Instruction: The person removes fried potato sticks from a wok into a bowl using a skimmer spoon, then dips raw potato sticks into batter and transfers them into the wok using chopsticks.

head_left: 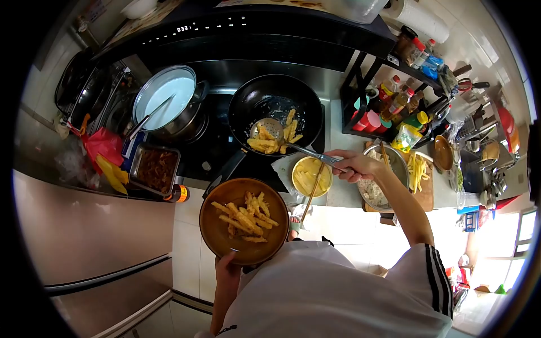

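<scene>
My right hand (354, 165) is closed round the handle of a slotted skimmer (269, 129). The skimmer's round head is in the black wok (242, 101), with fried strips (263, 145) on and around it; a few more lie by the oil at the wok's right side. With my left hand (227, 269) I grip the near rim of a brown bowl (209, 236), held in front of my body. Golden fried strips (248, 217) are heaped in that bowl. Most of my left fingers are hidden beneath it.
A yellow bowl (311, 176) with chopsticks (311, 194) stands right of the wok. Beyond it are a basin of flour (373, 191) and pale cut strips (417, 170) on a board. Left are a lidded pot (166, 96), a tray of dark food (155, 169) and a bottle (179, 193).
</scene>
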Demonstrator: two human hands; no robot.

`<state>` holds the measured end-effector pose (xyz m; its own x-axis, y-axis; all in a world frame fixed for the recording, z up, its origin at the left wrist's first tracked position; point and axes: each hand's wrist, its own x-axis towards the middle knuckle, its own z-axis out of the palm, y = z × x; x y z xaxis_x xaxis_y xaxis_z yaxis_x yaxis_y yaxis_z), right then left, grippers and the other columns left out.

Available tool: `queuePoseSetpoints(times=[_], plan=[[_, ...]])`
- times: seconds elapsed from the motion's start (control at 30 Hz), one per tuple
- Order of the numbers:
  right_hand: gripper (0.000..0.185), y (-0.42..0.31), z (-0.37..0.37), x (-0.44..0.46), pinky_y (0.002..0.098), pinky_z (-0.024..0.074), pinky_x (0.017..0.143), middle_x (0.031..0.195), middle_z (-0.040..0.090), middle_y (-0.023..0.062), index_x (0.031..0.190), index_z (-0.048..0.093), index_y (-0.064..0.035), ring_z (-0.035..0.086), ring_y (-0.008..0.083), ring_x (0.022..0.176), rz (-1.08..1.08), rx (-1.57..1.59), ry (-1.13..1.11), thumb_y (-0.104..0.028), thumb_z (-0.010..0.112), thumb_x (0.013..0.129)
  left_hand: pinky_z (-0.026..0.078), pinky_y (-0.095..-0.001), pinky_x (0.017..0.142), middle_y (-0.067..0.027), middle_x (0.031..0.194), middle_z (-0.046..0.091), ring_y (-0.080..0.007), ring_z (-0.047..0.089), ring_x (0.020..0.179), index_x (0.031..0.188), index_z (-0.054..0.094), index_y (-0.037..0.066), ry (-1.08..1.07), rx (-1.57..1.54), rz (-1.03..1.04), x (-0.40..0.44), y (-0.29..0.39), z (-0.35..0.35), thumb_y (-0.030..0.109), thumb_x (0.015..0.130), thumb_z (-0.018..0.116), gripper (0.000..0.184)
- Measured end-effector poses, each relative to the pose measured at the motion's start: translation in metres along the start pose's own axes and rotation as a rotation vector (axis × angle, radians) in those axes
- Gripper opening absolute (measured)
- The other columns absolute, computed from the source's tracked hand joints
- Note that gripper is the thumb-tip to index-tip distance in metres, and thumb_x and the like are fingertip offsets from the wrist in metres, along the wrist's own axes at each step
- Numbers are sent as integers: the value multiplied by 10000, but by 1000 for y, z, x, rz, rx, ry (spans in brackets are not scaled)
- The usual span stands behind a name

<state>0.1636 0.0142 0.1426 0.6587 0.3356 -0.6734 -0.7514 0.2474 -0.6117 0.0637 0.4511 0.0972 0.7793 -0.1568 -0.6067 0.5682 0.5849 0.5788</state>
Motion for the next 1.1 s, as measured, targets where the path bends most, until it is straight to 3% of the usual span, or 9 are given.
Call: queuePoseSetpoints(times=[0.23,0.43,0.53,0.87,1.0,1.1], plan=[[403,12,17,6,132,227,318,808,445,89,1330,334,-49,315,39,517,-9,261,-24,-37,422,937,483,-391,908,-99,1191,526,-242,540,1092,1259,430,18,-6,-15,-22,4,-3,-5,71,786,578,499],[423,42,3,18,116,244,327,885,506,153,1348,317,-48,366,44,513,-49,626,-248,-14,387,933,487,-396,905,-111,1203,521,-250,542,1091,1264,427,13,-29,-31,1,9,-4,-5,70,786,580,505],[444,38,19,8,113,240,321,886,486,133,1367,301,-54,362,35,512,-98,370,-94,-13,375,932,494,-394,897,-114,1197,525,-255,552,1076,1259,430,7,-39,-32,28,8,-1,2,66,785,580,501],[479,86,14,-16,103,201,325,837,422,76,1398,300,-96,292,27,495,-279,570,-117,-5,352,931,499,-397,893,-139,1148,551,-262,561,1061,1214,456,-25,-51,-71,52,15,0,-1,34,778,572,455],[476,73,36,-28,118,190,311,807,434,69,1395,326,-120,286,23,481,-323,358,123,-27,387,932,497,-398,899,-142,1148,552,-267,562,1061,1202,462,-29,-88,-67,38,19,2,0,30,778,568,441],[492,72,40,-41,133,209,334,831,453,74,1415,282,-121,295,34,498,-395,342,70,-29,369,940,497,-400,897,-144,1155,549,-272,561,1062,1208,457,-29,-89,-41,68,22,2,5,34,782,564,444]])
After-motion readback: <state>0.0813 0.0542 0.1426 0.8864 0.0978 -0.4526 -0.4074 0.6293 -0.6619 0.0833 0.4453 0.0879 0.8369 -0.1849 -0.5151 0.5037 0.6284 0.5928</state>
